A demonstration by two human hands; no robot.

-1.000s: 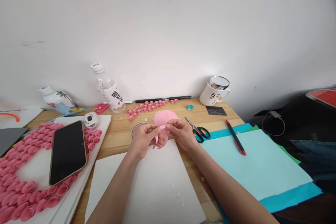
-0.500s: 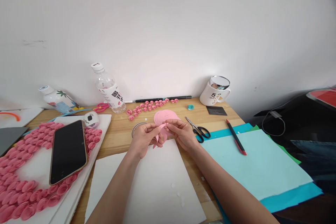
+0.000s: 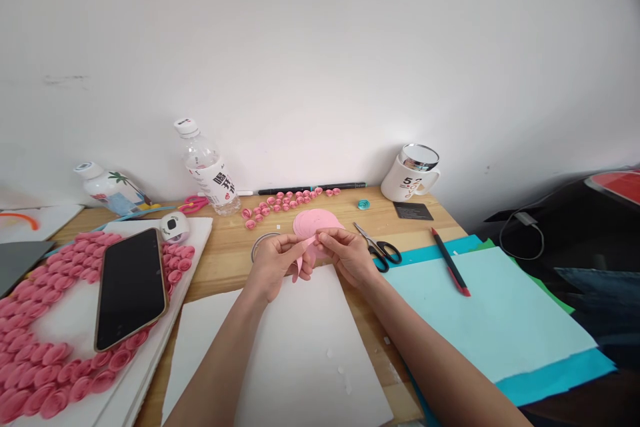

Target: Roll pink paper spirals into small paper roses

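Note:
A pink paper strip stretches between my two hands, its loose part curling down by the left fingers. My left hand pinches it along its length, fingers closed. At its other end my right hand is closed too, thumb against the forefinger, hiding the tip. Just behind the fingers lie pink paper circles, stacked and partly covered by my hands. Below the hands is a white board with a few small scraps on it. Black-handled scissors rest to the right of my right hand.
Rolled pink paper flowers sit in rows near the wall. On the left, a phone lies on a board of pink flowers. A bottle, a mug, blue paper sheets and a pen are around.
Both hands stay in almost the same place, still pinching the strip. The strip's hanging part has shifted slightly at the left fingers.

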